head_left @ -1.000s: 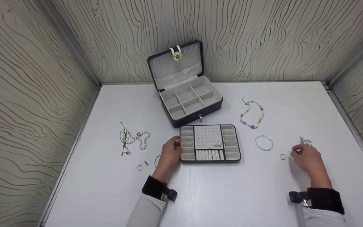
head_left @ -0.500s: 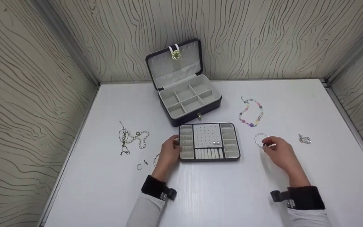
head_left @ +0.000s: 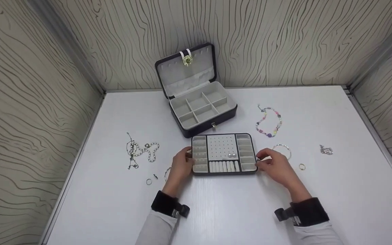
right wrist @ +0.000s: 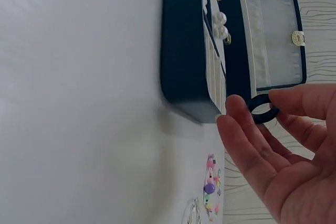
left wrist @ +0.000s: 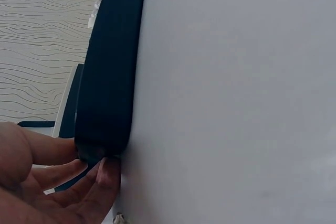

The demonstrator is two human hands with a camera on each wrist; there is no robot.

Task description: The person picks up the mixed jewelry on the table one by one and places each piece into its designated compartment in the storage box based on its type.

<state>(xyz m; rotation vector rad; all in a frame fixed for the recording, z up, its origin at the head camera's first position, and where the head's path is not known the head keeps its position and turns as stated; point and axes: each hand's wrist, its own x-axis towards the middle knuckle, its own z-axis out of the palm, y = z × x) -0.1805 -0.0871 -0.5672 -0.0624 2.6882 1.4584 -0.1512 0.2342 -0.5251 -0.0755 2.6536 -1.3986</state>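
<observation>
Pinching a dark ring [right wrist: 262,118] in the fingertips, right hand [head_left: 275,166] beside the tray [head_left: 225,174], left hand [head_left: 181,166] gripping its left end, fingers curled.

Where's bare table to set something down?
Bare patches: in front of the tray, between the sleeves; and right of the colourful bead necklace, behind the silver chain. Crowded: beside the tray, with the left hand, pearl strand and a ring on its left, the right hand and bracelet on its right.
</observation>
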